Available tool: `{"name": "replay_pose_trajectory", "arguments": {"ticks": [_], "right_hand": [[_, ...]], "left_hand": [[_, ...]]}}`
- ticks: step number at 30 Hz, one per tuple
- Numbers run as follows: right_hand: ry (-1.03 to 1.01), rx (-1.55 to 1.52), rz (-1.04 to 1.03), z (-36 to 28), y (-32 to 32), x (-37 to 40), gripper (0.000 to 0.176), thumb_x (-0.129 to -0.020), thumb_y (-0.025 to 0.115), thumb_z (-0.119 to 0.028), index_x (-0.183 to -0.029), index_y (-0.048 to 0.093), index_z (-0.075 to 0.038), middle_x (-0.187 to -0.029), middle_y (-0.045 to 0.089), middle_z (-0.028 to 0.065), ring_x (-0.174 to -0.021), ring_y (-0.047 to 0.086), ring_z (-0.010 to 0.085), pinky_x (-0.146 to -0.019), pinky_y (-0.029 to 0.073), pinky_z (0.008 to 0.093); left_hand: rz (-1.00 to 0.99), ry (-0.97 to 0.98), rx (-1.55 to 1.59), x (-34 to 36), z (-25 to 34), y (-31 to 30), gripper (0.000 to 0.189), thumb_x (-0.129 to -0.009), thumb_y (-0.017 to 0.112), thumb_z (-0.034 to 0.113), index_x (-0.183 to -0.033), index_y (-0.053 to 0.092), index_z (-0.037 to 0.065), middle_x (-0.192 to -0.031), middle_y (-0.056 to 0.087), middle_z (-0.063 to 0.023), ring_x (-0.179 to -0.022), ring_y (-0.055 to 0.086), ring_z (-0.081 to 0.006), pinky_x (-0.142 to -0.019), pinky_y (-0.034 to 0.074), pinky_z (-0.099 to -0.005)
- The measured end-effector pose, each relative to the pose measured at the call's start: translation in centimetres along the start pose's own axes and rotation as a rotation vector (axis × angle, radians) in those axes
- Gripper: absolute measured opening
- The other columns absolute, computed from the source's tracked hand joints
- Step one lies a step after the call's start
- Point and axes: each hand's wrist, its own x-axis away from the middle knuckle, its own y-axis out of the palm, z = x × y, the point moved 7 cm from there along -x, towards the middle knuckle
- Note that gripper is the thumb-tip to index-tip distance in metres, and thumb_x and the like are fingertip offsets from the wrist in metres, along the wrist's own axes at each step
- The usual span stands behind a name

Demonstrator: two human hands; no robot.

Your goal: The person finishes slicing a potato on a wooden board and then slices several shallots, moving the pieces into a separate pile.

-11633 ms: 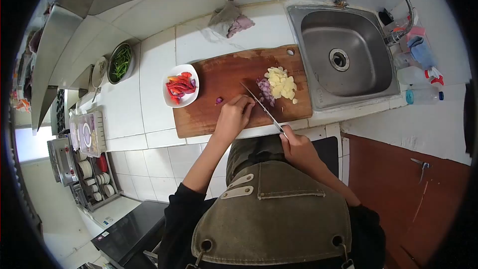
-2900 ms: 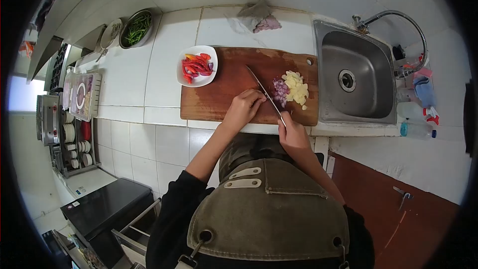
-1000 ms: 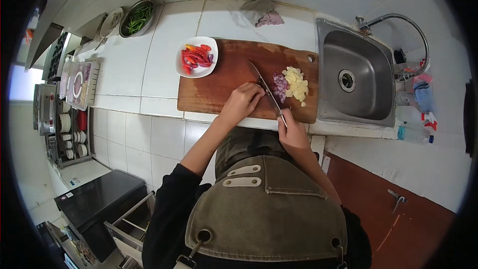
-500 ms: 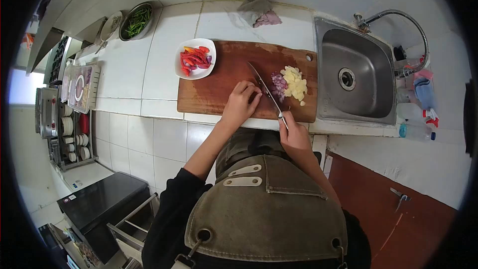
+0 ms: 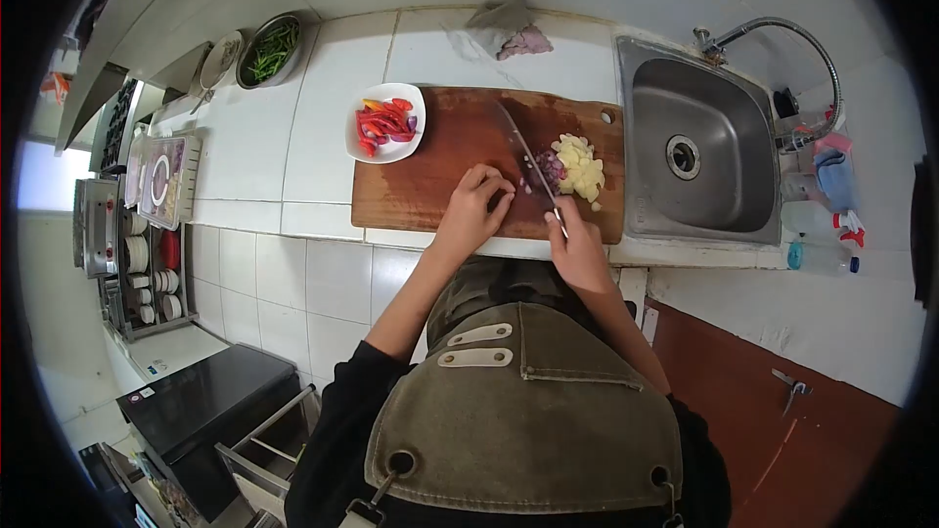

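While the cutting board [image 5: 421, 188], probably heavy, lies flat, the left hand [image 5: 476, 207] curls at its 6 o'clock; whether it pinches something, I cannot tell.
The right hand [image 5: 580, 252] grips the knife [image 5: 528, 154] at 4 o'clock, likely stiff, safest by handle [image 5: 558, 219]; purple pieces [image 5: 552, 168], 3 o'clock, seem slippery.

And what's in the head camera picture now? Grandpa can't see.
A person's right hand holds a knife over a wooden cutting board, beside purple pieces and pale slices; the left hand is on the knife's other side. A white bowl of red chillies sits at the board's far left corner, and a metal sink is to the right.
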Motion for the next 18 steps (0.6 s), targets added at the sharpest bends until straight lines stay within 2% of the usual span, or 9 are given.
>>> {"name": "replay_pose_trajectory", "arguments": {"ticks": [3,5,6,8,10,13,16,17,18], "right_hand": [[-0.001,0.005,-0.018,-0.7,-1.3,0.6,0.017,-0.099,0.053,-0.015,-0.112,0.049,-0.006,-0.074,0.061,0.0242,-0.072,0.061,0.0479,-0.06,0.043,0.053],[-0.015,0.034,-0.096,-0.2,-1.0,1.4,0.017,-0.098,0.053,-0.015,-0.112,0.05,-0.007,-0.079,0.062,0.0259,-0.077,0.062,0.0481,-0.063,0.045,0.0529],[-0.023,0.032,-0.096,-0.5,-1.0,1.9,0.017,-0.098,0.053,-0.015,-0.112,0.05,-0.007,-0.079,0.062,0.0259,-0.077,0.062,0.0481,-0.063,0.045,0.0529],[0.058,0.045,-0.212,-0.3,-0.1,2.7,0.016,-0.098,0.052,-0.016,-0.111,0.05,-0.007,-0.081,0.062,0.0271,-0.081,0.062,0.0478,-0.067,0.045,0.0534],[0.064,0.04,-0.213,0.2,0.3,2.6,0.017,-0.098,0.051,-0.017,-0.112,0.051,-0.008,-0.081,0.062,0.0276,-0.082,0.062,0.0476,-0.069,0.045,0.0534],[0.178,0.051,-0.136,1.0,-0.7,1.8,0.017,-0.099,0.051,-0.017,-0.113,0.052,-0.007,-0.08,0.062,0.0249,-0.08,0.063,0.0468,-0.068,0.047,0.0503],[0.166,-0.019,-0.036,1.1,-2.4,1.4,0.018,-0.1,0.051,-0.018,-0.113,0.053,-0.007,-0.08,0.062,0.024,-0.082,0.062,0.0471,-0.067,0.048,0.0473],[0.11,-0.02,0.001,2.0,-2.6,1.5,0.019,-0.1,0.051,-0.019,-0.115,0.052,-0.007,-0.076,0.06,0.0209,-0.072,0.063,0.0432,-0.064,0.047,0.0423],[0.104,-0.025,-0.005,2.1,-2.8,1.6,0.019,-0.1,0.051,-0.019,-0.115,0.052,-0.007,-0.076,0.06,0.0209,-0.072,0.063,0.0432,-0.064,0.047,0.0423]], "left_hand": [[0.066,0.003,0.076,0.4,0.4,-1.5,0.016,-0.085,0.069,0.004,-0.101,0.069,0.001,-0.101,0.064,-0.0146,-0.094,0.065,-0.0299,-0.082,0.052,-0.037],[0.213,-0.162,0.106,0.6,-0.5,-4.0,0.02,-0.086,0.069,0.004,-0.106,0.069,0.002,-0.102,0.066,-0.0137,-0.09,0.067,-0.0249,-0.08,0.053,-0.0339],[0.305,-0.15,0.101,0.7,-1.1,-5.0,0.018,-0.089,0.065,0.001,-0.106,0.069,0.001,-0.099,0.068,-0.0129,-0.083,0.067,-0.0226,-0.076,0.054,-0.0325],[0.466,-0.206,0.199,1.2,-2.8,-6.9,0.014,-0.091,0.063,0.001,-0.104,0.068,0.0,-0.097,0.067,-0.011,-0.082,0.066,-0.0175,-0.074,0.052,-0.0297],[0.499,-0.255,0.136,1.4,-3.3,-9.1,0.012,-0.092,0.062,0.001,-0.102,0.068,-0.002,-0.093,0.067,-0.0092,-0.08,0.063,-0.0137,-0.071,0.051,-0.0275],[0.549,-0.231,0.097,1.2,-4.0,-11.1,0.011,-0.092,0.063,0.002,-0.101,0.069,0.0,-0.09,0.066,-0.0089,-0.077,0.062,-0.0153,-0.071,0.049,-0.0267],[0.582,-0.217,0.056,0.8,-3.7,-12.9,0.011,-0.093,0.062,0.003,-0.101,0.069,0.001,-0.092,0.068,-0.0094,-0.079,0.064,-0.0171,-0.072,0.05,-0.0288],[0.6,-0.211,0.026,0.8,-3.9,-13.8,0.011,-0.092,0.063,0.004,-0.1,0.069,0.001,-0.093,0.069,-0.0092,-0.08,0.064,-0.0168,-0.071,0.049,-0.0294],[0.618,-0.208,-0.003,0.8,-4.2,-14.6,0.011,-0.092,0.063,0.004,-0.1,0.069,0.001,-0.094,0.07,-0.0091,-0.08,0.065,-0.0165,-0.071,0.049,-0.03]]}}
